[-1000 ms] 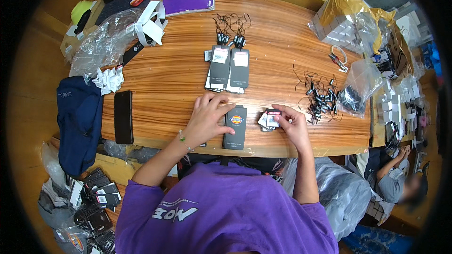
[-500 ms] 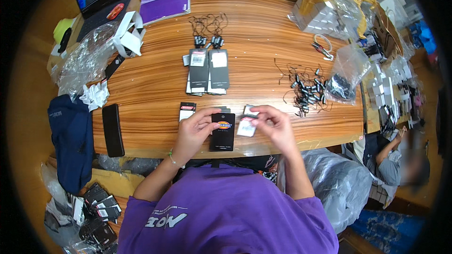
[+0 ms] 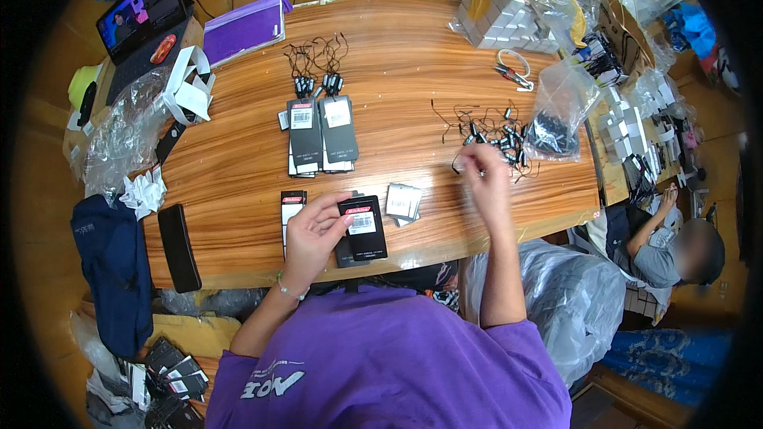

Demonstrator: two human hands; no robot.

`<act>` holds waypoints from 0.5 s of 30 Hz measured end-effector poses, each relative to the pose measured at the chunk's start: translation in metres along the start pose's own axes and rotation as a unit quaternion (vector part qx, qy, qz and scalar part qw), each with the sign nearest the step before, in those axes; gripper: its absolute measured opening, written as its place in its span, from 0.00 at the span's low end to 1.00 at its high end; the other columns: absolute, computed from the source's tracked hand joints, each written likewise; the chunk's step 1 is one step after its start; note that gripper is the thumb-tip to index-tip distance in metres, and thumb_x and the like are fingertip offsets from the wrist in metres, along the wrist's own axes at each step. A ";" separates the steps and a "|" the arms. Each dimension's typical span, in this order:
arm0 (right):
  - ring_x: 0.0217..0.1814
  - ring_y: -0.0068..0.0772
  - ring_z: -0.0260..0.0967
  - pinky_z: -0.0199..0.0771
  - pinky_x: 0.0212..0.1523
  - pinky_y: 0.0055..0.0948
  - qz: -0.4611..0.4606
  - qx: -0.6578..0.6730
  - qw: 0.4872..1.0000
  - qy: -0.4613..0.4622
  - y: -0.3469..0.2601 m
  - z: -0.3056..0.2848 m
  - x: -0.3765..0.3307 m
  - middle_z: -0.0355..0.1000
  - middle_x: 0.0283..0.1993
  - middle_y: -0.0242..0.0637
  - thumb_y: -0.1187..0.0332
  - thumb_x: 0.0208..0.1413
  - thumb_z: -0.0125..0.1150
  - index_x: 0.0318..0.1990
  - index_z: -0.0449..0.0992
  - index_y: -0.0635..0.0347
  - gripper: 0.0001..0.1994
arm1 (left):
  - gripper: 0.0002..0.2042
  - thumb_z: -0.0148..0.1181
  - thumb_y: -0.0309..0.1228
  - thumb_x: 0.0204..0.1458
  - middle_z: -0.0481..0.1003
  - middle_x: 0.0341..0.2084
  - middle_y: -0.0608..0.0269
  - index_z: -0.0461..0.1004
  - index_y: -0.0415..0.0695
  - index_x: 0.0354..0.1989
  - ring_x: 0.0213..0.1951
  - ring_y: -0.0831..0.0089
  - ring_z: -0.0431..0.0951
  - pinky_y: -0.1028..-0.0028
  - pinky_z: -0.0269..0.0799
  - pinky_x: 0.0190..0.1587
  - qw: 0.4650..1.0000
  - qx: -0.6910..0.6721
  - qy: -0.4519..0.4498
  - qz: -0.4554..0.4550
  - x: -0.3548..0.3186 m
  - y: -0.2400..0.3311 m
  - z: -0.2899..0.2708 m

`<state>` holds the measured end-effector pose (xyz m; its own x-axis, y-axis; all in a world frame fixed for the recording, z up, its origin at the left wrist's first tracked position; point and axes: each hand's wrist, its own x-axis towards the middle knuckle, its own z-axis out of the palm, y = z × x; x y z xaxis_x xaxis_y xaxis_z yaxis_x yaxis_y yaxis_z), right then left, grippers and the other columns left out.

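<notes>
Between thumb and fingers, my left hand (image 3: 311,232) pinches a black hang tag (image 3: 370,245) that carries a white barcode sticker with a red strip. Another dark tag (image 3: 345,253) lies partly beneath it at the table's front edge. My right hand (image 3: 486,173), blurred by motion, is at the near side of a loose heap of black tag strings (image 3: 502,137); what its fingers hold, if anything, cannot be made out. A small stack of white stickers (image 3: 403,202) lies between the hands. Left of my left hand is a tag stack (image 3: 292,206), partly hidden by it.
Farther back lie two piles of strung tags (image 3: 305,137). A phone (image 3: 180,248), crumpled paper (image 3: 145,193) and a purple folder (image 3: 242,32) are at the left. A clear bag (image 3: 560,111), cutters (image 3: 513,75) and white boxes (image 3: 509,25) occupy the right. A person (image 3: 660,246) sits beyond.
The held tag has turned from its logo side to its stickered side. My right hand has left the white stickers and moved right and away to the string heap. The whole view has shifted slightly.
</notes>
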<state>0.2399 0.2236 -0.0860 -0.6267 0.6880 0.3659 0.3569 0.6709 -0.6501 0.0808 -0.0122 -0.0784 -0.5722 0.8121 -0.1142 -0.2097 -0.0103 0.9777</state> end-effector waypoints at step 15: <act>0.37 0.42 0.65 0.63 0.37 0.35 0.038 -0.185 0.982 0.011 0.050 -0.038 0.018 0.69 0.30 0.38 0.76 0.45 0.54 0.28 0.75 0.58 0.04 | 0.16 0.54 0.17 0.49 0.75 0.33 0.59 0.67 0.35 0.48 0.35 0.81 0.74 0.84 0.69 0.37 1.000 -0.002 0.010 -0.005 0.000 0.002 0.003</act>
<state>0.2725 0.2799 -0.0864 -0.5744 0.7432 0.3432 0.6322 0.6691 -0.3907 0.0825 -0.0108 -0.0756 -0.5864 0.7998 -0.1280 -0.2194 -0.0048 0.9756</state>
